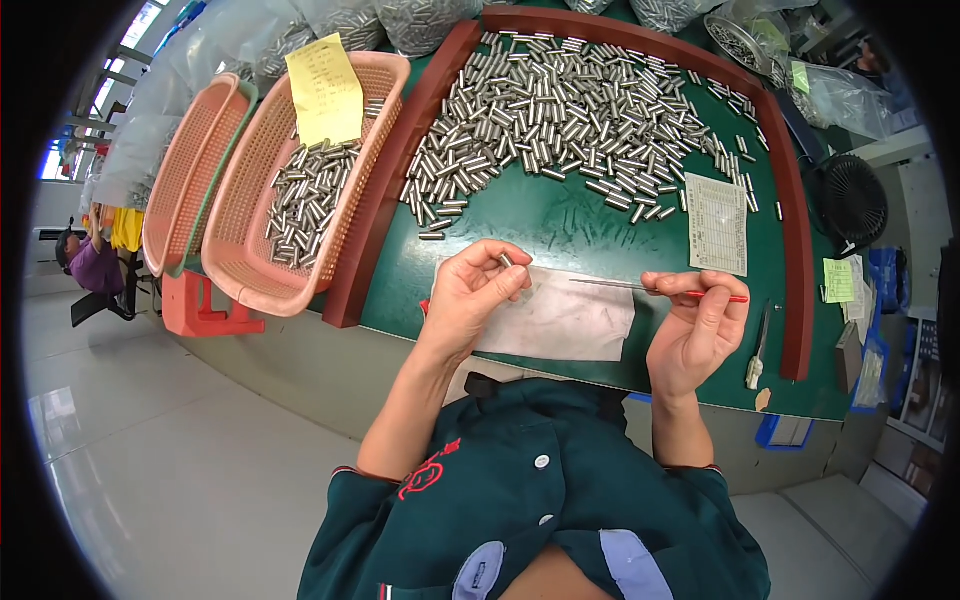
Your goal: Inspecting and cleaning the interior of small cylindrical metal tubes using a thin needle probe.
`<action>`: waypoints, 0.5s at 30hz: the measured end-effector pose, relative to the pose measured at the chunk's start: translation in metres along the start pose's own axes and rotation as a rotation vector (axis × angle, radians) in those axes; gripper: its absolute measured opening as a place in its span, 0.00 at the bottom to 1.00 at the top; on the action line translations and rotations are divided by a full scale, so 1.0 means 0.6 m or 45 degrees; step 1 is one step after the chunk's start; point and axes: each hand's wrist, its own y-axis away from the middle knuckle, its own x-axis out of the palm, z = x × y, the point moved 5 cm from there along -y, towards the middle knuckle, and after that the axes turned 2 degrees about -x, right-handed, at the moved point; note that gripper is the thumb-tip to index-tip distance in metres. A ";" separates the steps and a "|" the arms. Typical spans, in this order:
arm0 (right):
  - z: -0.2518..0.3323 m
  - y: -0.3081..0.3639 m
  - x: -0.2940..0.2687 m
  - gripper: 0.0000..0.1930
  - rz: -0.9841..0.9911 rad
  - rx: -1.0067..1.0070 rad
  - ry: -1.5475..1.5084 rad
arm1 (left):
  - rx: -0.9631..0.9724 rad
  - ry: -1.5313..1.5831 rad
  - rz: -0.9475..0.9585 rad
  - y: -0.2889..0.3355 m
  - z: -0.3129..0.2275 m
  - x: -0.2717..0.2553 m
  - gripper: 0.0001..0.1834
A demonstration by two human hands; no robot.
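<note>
My left hand (478, 295) pinches a short metal pin (506, 260) between thumb and fingers, above the edge of a stained white cloth (560, 325). In my right hand (698, 325) is a slim red-handled tool (725, 297). Its long thin metal shaft, like a needle file, points left toward the pin, with a gap between them. A wide heap of loose metal pins (560, 110) covers the far part of the green tabletop (400, 300), beyond both hands.
Dark red wooden rails (372, 200) border the work area. Left stands a pink basket (230, 255) holding pins and a yellow note (328, 90). A printed slip (716, 225), a white-handled tool (758, 350) and a black fan (850, 200) are right. A person (95, 265) sits far left.
</note>
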 end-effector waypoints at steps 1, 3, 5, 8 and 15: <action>0.000 0.000 0.000 0.08 -0.002 0.004 -0.004 | 0.002 -0.003 0.000 0.001 -0.001 0.000 0.08; 0.001 0.001 0.001 0.08 -0.002 -0.002 -0.013 | -0.013 -0.007 -0.009 0.002 -0.003 0.000 0.07; 0.002 0.002 0.002 0.08 -0.004 -0.009 -0.024 | 0.001 -0.162 -0.088 0.016 -0.019 0.005 0.07; -0.004 -0.001 -0.005 0.08 -0.020 -0.011 -0.027 | 0.365 -0.840 -0.319 0.035 -0.090 0.009 0.08; 0.002 -0.001 -0.006 0.08 -0.002 -0.008 -0.062 | 0.703 -1.715 -1.336 0.102 -0.262 -0.088 0.10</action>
